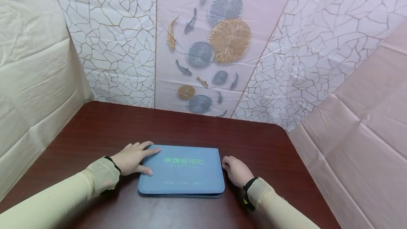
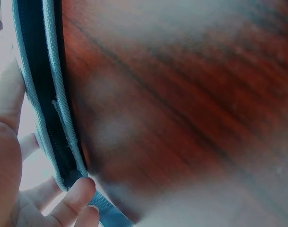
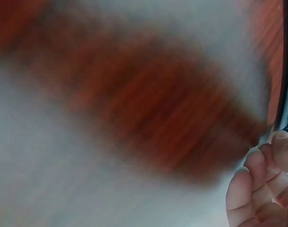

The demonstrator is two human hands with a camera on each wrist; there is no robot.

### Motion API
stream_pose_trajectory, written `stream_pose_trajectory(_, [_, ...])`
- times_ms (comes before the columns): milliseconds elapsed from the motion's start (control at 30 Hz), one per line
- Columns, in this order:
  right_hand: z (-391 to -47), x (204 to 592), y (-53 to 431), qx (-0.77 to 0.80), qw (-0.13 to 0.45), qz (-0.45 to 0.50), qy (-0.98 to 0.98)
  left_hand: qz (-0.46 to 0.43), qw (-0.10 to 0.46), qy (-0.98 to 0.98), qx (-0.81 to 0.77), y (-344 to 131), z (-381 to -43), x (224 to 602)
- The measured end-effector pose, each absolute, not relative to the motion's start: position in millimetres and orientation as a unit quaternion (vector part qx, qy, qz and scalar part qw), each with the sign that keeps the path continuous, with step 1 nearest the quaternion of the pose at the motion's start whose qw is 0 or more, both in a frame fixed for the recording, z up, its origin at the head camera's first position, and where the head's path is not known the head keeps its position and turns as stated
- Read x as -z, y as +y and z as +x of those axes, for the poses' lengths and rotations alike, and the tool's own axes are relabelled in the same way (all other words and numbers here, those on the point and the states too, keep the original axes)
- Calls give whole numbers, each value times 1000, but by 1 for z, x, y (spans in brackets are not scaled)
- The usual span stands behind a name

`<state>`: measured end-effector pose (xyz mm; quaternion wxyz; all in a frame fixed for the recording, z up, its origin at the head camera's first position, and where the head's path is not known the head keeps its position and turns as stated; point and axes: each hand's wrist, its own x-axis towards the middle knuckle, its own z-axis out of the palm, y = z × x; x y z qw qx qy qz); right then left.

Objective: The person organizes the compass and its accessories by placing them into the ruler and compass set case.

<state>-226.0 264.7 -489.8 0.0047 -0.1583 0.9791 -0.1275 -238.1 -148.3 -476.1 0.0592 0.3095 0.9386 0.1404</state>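
A blue zip case (image 1: pixel 182 174) with green HERO lettering lies flat on the table, its two covers slightly apart along the near edge. My left hand (image 1: pixel 131 159) holds the case at its left side, thumb and forefinger on the top cover. In the left wrist view, other fingers (image 2: pixel 75 198) bend round the corner beside the dark gap and zipper between the blue-piped edges. My right hand (image 1: pixel 236 170) is at the right edge, fingers curled. The right wrist view shows its thumb and fingertips (image 3: pixel 255 163) pinching at the case's edge, apparently on the zipper pull, mostly hidden.
The dark red-brown wooden table (image 1: pixel 127 126) has rounded far corners. Patterned cloth (image 1: pixel 200 80) hangs behind it, with pale cloth (image 1: pixel 35 80) on the left and pinkish cloth (image 1: pixel 359 144) on the right.
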Motion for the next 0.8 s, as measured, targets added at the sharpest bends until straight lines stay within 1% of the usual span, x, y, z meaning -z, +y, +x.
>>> stream_pose_trajectory(200, [-213, 489, 266, 124, 4, -185, 975, 311, 56, 938, -140, -148, -236, 474])
stream_pose_trajectory(800, [-175, 482, 270, 144, 33, -229, 962, 314, 53, 938, -136, -148, -234, 472])
